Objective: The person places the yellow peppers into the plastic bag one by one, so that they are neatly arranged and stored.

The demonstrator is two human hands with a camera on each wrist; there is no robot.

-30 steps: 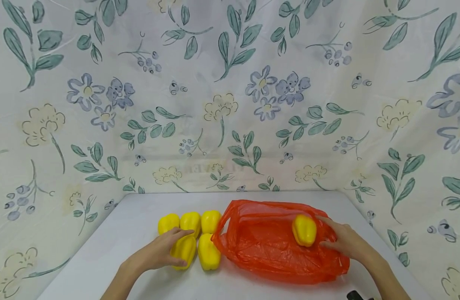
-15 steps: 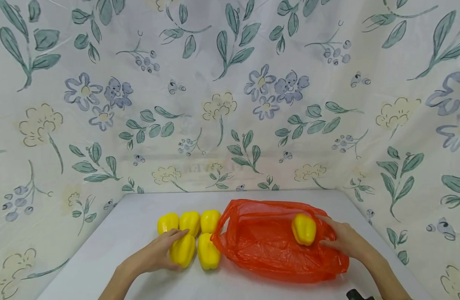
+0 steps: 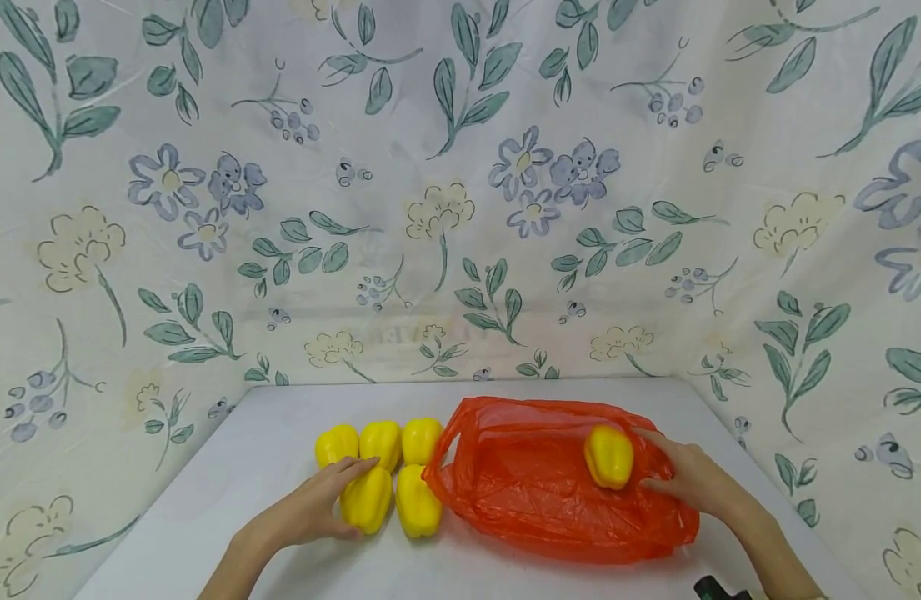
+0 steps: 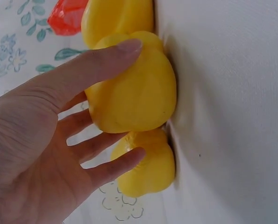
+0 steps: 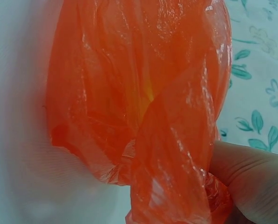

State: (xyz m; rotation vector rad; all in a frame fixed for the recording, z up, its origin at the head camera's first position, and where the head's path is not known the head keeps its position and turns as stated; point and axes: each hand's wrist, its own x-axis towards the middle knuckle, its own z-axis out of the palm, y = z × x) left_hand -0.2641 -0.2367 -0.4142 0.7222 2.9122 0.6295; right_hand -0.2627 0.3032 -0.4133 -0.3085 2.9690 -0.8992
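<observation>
In the head view my left hand (image 3: 313,504) is around the nearest left yellow bell pepper (image 3: 367,500). The left wrist view has its thumb lying across the bell pepper (image 4: 134,93) while the fingers reach behind it. Other yellow bell peppers (image 3: 380,444) stand close by in two rows. A red plastic bag (image 3: 535,500) lies to the right with its opening toward me. My right hand (image 3: 693,479) holds the bag's right edge. One yellow bell pepper (image 3: 608,457) is at the bag's opening, beside the right fingers. Bag film hides part of the right hand's grip (image 5: 251,182).
A white table (image 3: 205,500) carries everything. Behind and at the sides hangs a floral cloth (image 3: 460,208). A small black object (image 3: 711,587) is at the lower right edge, next to the right forearm.
Over the last second the left thumb has drawn back slightly to the left along the bell pepper. The right hand, the bag and the other bell peppers stay where they were.
</observation>
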